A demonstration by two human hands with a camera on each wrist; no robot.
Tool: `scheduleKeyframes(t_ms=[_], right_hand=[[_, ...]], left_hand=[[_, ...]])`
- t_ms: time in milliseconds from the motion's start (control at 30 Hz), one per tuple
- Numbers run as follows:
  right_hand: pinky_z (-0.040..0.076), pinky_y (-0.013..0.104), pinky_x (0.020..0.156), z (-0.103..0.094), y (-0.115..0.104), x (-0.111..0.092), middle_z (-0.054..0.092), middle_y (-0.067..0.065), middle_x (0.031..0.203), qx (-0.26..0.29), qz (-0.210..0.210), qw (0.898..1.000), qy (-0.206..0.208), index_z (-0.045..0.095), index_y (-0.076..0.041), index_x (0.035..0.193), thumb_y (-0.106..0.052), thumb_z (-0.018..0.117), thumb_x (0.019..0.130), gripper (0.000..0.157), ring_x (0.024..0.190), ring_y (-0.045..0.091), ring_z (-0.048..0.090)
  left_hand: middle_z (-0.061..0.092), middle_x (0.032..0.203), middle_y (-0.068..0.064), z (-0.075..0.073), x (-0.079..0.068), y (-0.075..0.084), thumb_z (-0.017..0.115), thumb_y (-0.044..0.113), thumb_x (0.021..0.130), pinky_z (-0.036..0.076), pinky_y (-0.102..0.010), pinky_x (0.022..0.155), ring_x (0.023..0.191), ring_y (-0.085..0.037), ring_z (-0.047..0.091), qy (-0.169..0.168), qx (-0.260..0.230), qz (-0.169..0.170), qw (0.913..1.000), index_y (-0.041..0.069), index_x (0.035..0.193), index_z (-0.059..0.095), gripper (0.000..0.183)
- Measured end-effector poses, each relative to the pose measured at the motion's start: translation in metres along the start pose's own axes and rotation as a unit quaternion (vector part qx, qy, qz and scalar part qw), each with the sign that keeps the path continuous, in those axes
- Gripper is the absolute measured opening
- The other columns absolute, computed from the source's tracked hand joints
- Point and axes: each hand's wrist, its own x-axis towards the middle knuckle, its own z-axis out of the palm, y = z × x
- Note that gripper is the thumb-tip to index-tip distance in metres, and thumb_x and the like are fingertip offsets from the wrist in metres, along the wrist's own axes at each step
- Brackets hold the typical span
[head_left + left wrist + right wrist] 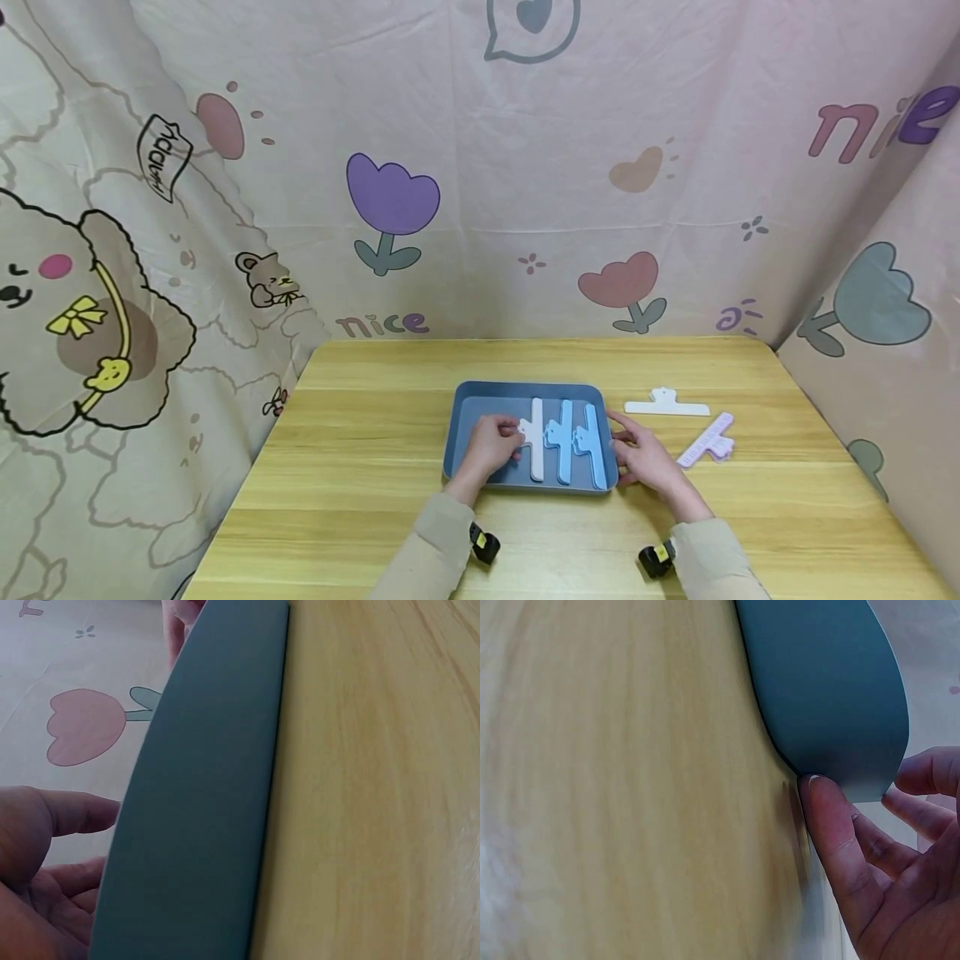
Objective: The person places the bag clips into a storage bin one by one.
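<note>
A blue-grey tray (480, 392) lies on the table with a white long-bar clip (537, 454) and two light blue clips, one in the middle (566, 458) and one by the right wall (596, 458). My left hand (491, 444) reaches over the near rim and pinches the white clip at its tab; the tray wall (187, 787) hides part of these fingers in the left wrist view. Outside the tray's right side, my right hand (643, 454) rests its fairly straight fingers against the wall, thumb (829, 817) at the near corner.
Right of the tray, another white clip (667, 408) and a lilac clip (707, 440) lie on the wooden table (360, 433). A patterned cloth (487, 167) hangs behind the table and along both sides.
</note>
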Motion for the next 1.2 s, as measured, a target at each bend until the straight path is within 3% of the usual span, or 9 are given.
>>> scheduleKeyframes(t_ms=[267,467,600,800,1033,1200], right_hand=[[0.057,0.045,0.057,-0.001,0.001,0.001,0.048,0.035,0.128,-0.002,-0.002,1.0,-0.002,0.031,-0.006,0.153,-0.001,0.046,0.098,0.057,0.076,0.028,0.066],[0.057,0.044,0.057,-0.001,0.001,0.001,0.047,0.037,0.128,-0.003,-0.01,1.0,-0.009,0.029,-0.005,0.153,-0.003,0.045,0.098,0.058,0.076,0.027,0.066],[0.057,0.044,0.057,-0.002,0.001,0.0,0.046,0.038,0.128,-0.002,-0.015,1.0,-0.013,0.028,-0.004,0.153,-0.003,0.044,0.098,0.058,0.076,0.027,0.066],[0.057,0.045,0.058,-0.001,0.001,0.001,0.048,0.034,0.128,0.003,0.001,1.0,0.003,0.032,-0.007,0.153,-0.001,0.046,0.098,0.057,0.076,0.028,0.066],[0.057,0.045,0.058,-0.001,0.0,0.001,0.048,0.034,0.13,-0.001,0.006,1.0,0.004,0.032,-0.008,0.153,-0.002,0.046,0.098,0.057,0.077,0.027,0.065],[0.057,0.044,0.058,-0.001,0.0,0.001,0.048,0.033,0.13,-0.01,0.006,1.0,0.004,0.032,-0.008,0.153,-0.002,0.045,0.098,0.057,0.077,0.027,0.065]], left_hand=[[0.066,0.091,-0.008,-0.013,-0.002,0.005,0.066,0.004,0.09,0.053,-0.031,0.065,0.062,-0.019,0.065,0.012,0.0,0.023,0.9997,-0.01,0.12,0.062,0.033],[0.065,0.096,-0.007,-0.03,-0.005,0.01,0.068,0.008,0.091,0.052,-0.03,0.059,0.067,-0.022,0.068,0.012,-0.015,0.052,0.9984,-0.005,0.13,0.056,0.043],[0.064,0.096,-0.01,-0.044,-0.006,0.01,0.068,0.006,0.091,0.052,-0.03,0.057,0.07,-0.027,0.068,0.027,-0.028,0.071,0.9967,-0.004,0.131,0.056,0.043],[0.063,0.101,-0.014,-0.07,-0.011,0.011,0.066,0.005,0.092,0.048,-0.029,0.055,0.076,-0.038,0.066,0.056,-0.068,0.063,0.9941,-0.002,0.131,0.056,0.041],[0.059,0.113,-0.022,-0.097,-0.014,-0.002,0.068,0.001,0.089,0.055,-0.042,0.068,0.075,-0.038,0.064,0.087,-0.085,0.068,0.9903,0.0,0.132,0.057,0.044],[0.058,0.114,-0.025,-0.107,-0.014,-0.014,0.069,0.0,0.088,0.048,-0.026,0.055,0.069,-0.025,0.061,0.101,-0.069,0.058,0.9909,0.0,0.131,0.057,0.045]])
